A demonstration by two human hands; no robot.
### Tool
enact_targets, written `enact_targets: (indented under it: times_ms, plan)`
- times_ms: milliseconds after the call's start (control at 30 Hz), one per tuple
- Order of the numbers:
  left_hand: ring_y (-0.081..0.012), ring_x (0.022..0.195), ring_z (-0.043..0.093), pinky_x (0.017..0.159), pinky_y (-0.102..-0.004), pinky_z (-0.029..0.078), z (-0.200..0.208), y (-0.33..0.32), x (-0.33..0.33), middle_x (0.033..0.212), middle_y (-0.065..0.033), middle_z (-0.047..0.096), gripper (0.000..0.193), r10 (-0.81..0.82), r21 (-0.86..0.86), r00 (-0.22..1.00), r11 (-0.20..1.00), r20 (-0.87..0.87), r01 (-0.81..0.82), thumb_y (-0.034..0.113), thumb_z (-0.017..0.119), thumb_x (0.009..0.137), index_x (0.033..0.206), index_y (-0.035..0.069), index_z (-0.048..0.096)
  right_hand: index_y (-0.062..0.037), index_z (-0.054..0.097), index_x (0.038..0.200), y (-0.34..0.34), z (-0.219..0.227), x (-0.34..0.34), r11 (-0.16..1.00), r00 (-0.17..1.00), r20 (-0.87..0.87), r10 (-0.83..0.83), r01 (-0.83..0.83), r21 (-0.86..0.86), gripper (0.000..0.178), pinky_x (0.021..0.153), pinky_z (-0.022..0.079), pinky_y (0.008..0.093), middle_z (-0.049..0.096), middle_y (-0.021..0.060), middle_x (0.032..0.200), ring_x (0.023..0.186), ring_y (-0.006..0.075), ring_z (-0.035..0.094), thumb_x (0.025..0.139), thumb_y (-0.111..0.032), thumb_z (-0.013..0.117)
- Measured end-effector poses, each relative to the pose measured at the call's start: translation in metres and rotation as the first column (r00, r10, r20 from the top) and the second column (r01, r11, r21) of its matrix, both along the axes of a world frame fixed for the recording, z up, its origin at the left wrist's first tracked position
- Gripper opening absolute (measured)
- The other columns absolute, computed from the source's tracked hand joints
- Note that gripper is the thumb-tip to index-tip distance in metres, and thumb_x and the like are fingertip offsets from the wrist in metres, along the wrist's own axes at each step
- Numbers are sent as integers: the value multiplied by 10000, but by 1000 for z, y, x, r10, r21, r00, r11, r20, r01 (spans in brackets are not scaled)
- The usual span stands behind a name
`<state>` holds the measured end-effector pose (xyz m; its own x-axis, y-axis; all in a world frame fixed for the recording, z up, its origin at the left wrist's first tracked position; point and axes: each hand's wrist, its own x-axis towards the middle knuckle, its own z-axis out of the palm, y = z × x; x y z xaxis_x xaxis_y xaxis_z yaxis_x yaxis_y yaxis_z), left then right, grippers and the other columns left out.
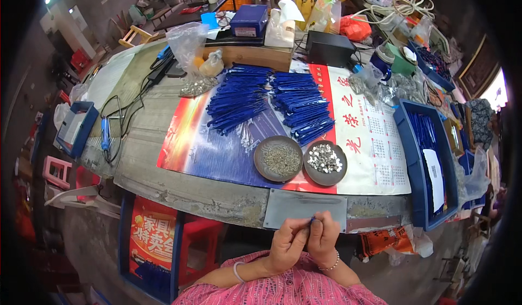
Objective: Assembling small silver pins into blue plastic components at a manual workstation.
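Note:
My left hand (pixel 288 241) and my right hand (pixel 323 238) meet fingertip to fingertip, close to my body, over the front edge of a grey metal plate (pixel 283 204). Both are closed in a pinch around a small dark blue piece (pixel 312 219); its shape is mostly hidden by the fingers. Beyond the plate stand two round brown dishes: the left dish (pixel 261 173) holds tiny dull metal bits, the right dish (pixel 326 181) shiny silver round pieces. Farther back lie two piles of slender blue strips, a left pile (pixel 236 95) and a right pile (pixel 302 103).
A calendar sheet (pixel 375 174) lies under the dishes and piles. At right sits a blue crate (pixel 405 142) with more blue strips. A cabled blue tool (pixel 105 133) lies at left. A wooden block (pixel 255 58), a black box (pixel 329 48) and plastic bags line the back.

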<state>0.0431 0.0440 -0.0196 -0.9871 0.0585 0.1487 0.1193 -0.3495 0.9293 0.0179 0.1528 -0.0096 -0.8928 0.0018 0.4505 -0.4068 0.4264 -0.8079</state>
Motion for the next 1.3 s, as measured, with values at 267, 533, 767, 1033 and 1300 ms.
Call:
enact_targets:
  times_ms: [267,533,767,1033,1300]
  plan:
    - [-80,878,564,736,-201,485,2,-3,0,1062,-94,584,220,-28,52,999,998,-26,29,-4,434,955,1174,4,428,-11,426,993,-8,-4,-15,922,975,-199,99,-165,-351,213,502,391,295,508,100,681,570,175,479,837,29,566]
    - [-59,792,541,678,-184,466,0,-6,-4,980,-63,577,220,-66,-60,996,996,-58,62,-10,439,952,1171,9,437,-7,430,997,-7,-18,-9,990,955,-296,12,-54,-132,190,517,404,306,499,79,700,582,170,488,853,42,545]
    - [-60,746,519,657,-205,476,-5,-7,-4,950,-59,574,216,-57,-8,996,998,-62,56,-14,461,943,1157,16,452,-17,510,952,4,13,-6,783,893,347,286,-9,-622,136,524,404,222,502,12,704,594,58,471,957,-145,465]
    - [-75,852,568,750,-210,476,-2,-6,-1,943,-58,614,215,9,5,996,1000,-88,-8,-21,463,938,1151,-16,495,-44,525,785,5,-3,-20,997,947,-316,56,-39,62,142,477,374,360,496,95,636,533,266,479,796,-129,640]
    - [-69,814,558,721,-215,484,-17,-4,1,956,-56,596,204,6,-12,999,1000,-38,-6,-15,474,935,1138,-16,492,10,492,803,3,13,-2,975,953,295,73,-6,-224,131,475,363,334,463,131,615,504,257,456,886,-83,533]
